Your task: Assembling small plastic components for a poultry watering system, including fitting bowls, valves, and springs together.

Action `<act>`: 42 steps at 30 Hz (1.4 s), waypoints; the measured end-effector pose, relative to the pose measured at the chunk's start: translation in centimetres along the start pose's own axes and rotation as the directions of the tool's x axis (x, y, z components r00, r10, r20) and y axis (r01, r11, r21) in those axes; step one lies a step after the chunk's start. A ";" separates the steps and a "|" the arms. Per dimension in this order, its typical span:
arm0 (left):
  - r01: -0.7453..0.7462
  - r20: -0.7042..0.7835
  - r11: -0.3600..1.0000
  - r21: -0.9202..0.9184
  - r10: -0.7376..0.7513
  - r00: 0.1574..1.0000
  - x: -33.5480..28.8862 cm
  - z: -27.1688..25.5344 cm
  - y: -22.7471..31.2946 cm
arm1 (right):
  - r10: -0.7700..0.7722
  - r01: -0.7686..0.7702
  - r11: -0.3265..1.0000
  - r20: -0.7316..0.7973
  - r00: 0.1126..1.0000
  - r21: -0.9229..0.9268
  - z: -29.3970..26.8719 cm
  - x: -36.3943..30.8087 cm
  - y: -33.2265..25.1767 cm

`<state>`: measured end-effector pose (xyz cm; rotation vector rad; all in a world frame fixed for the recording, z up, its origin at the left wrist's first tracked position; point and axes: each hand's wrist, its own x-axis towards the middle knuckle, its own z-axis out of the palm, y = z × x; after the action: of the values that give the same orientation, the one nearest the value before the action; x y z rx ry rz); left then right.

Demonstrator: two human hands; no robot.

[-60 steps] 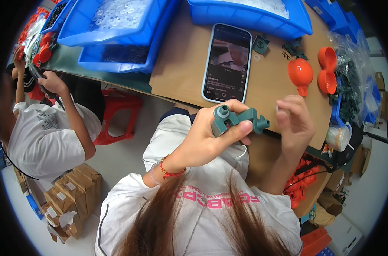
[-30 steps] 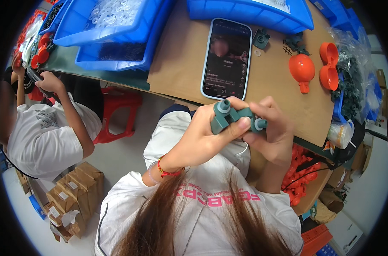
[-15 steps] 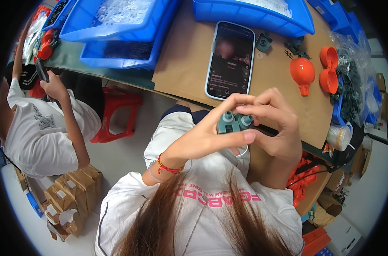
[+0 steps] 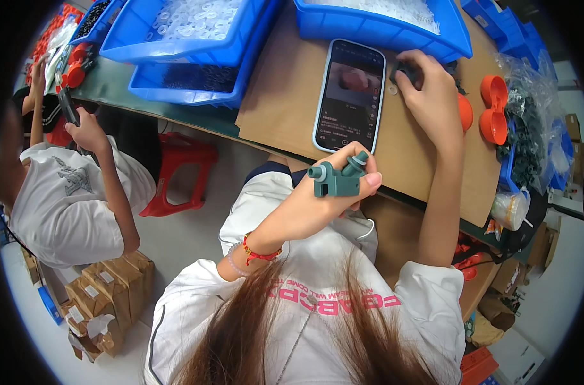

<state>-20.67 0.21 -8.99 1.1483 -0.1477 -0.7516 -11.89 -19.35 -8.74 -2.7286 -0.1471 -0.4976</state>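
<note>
My left hand (image 4: 308,208) is closed on a dark green plastic fitting (image 4: 338,183) with two stubby round nozzles, held above my lap by the table's near edge. My right hand (image 4: 433,99) is on the cardboard-covered table, its thumb and fingers pinching a small dark green plastic part (image 4: 412,73), mostly hidden by the fingers. Left of that hand lies a phone (image 4: 348,96) with a lit screen. A small whitish ring (image 4: 393,90) rests between phone and hand. Behind my right wrist, a round orange-red part (image 4: 464,113) is partly covered.
Blue bins (image 4: 176,54) of clear and black small parts stand at the back left, another blue bin (image 4: 394,29) at the back. An orange-red double-cup piece (image 4: 494,109) and bagged green parts (image 4: 529,128) lie right. A person (image 4: 74,192) holding a dark tool sits left.
My right hand has left the fitting and moved up and away to the small green part beside the phone. My left hand keeps the fitting, now turned so its nozzles point differently.
</note>
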 end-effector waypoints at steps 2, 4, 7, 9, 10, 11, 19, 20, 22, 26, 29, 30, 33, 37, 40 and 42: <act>0.027 0.004 1.000 0.012 -0.027 1.000 0.0 0.1 0.6 | 0.037 -0.033 0.995 -0.044 0.998 0.097 -0.5 -0.3 0.1; -0.138 -0.007 0.959 0.247 0.144 0.989 0.4 -0.1 0.7 | 0.115 -0.090 0.969 -0.100 0.988 0.231 -1.3 -0.9 -0.3; -0.414 0.131 0.432 0.801 0.549 0.826 2.4 0.6 1.4 | 0.284 -0.151 0.870 -0.226 0.932 0.469 -3.1 -2.8 -0.1; -0.262 0.100 0.233 0.936 0.539 0.836 4.5 3.0 3.0 | 0.355 -0.153 0.824 -0.287 0.890 0.545 -4.7 -4.2 -0.4; -0.163 0.068 0.127 0.978 0.548 0.834 5.6 4.0 3.4 | 0.353 -0.140 0.830 -0.313 0.882 0.541 -5.5 -4.7 -0.9; -0.140 0.059 0.091 0.986 0.595 0.801 7.0 4.7 3.2 | 0.352 -0.129 0.835 -0.339 0.873 0.535 -6.1 -5.1 -1.3; -0.353 0.140 0.103 0.930 0.788 0.599 11.0 5.1 1.7 | 0.352 -0.070 0.811 -0.390 0.851 0.580 -5.9 -9.3 -1.5; -0.435 0.145 0.150 0.888 0.807 0.573 10.2 4.8 1.6 | 0.322 -0.016 0.805 -0.414 0.851 0.594 -5.3 -9.7 -1.9; -0.481 0.092 0.694 0.536 0.518 0.850 7.4 3.8 2.3 | 0.276 0.088 0.782 -0.469 0.839 0.617 -3.9 -10.4 -3.1; -0.342 -0.095 0.930 0.137 0.356 0.930 4.2 3.5 -0.3 | -0.127 0.241 0.874 -0.281 0.951 0.422 -2.0 -9.6 -3.9; -0.336 -0.229 0.925 0.177 0.370 0.900 2.6 1.8 -0.2 | -0.054 0.169 0.946 -0.379 0.924 0.278 -3.3 -10.7 -2.2; -0.329 -0.273 0.928 0.177 0.367 0.889 1.9 1.4 0.3 | 0.038 0.049 0.986 -0.491 0.870 0.162 -3.6 -11.9 -0.5; -0.379 -0.328 0.918 0.119 0.396 0.858 1.1 0.4 0.1 | 0.297 -0.311 0.948 -0.541 0.787 0.069 -3.6 -13.9 0.7; -0.385 -0.360 0.922 -0.044 0.345 0.867 1.0 0.4 0.2 | 0.480 -0.442 0.878 -0.351 0.804 0.186 -2.8 -13.9 0.3; -0.368 -0.343 0.928 -0.060 0.327 0.880 0.8 0.1 -0.1 | 0.392 -0.341 0.918 -0.343 0.854 0.201 -2.6 -11.2 -0.5; -0.353 -0.315 0.934 -0.051 0.321 0.893 0.8 -0.3 -0.4 | 0.295 -0.238 0.954 -0.428 0.854 0.181 -2.4 -9.2 -1.2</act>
<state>-20.10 -0.14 -9.62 1.0845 -0.0458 -0.2653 -21.44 -19.44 -9.55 -2.3826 0.3101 -0.9832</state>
